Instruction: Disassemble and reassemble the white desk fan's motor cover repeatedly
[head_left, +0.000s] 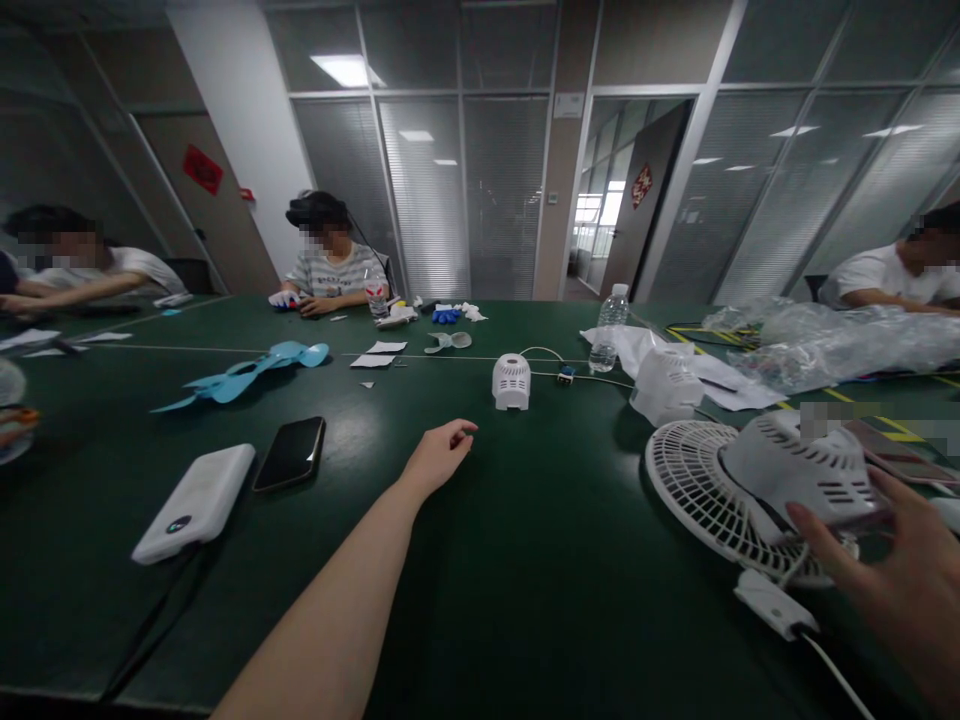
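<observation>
My left hand (439,458) reaches over the green table with fingers loosely bent and slightly apart; nothing shows in it. Just beyond it stands a small white slotted motor cover (511,383). At the right, my right hand (889,560) grips a larger white fan motor housing (799,455), thumb at its near side and fingers at its right end. Beneath the housing is a round white fan grille (682,470), lying flat. Near my right wrist a white switch box (776,603) trails a white cord. Part of my right hand's fingers is hidden behind the housing.
A white power bank (196,503) and a black phone (291,453) lie at left. Blue fan blades (247,372) lie beyond them. A water bottle (609,330), another white housing (667,385) and clear plastic wrap (847,345) are farther right. Several people sit around the table.
</observation>
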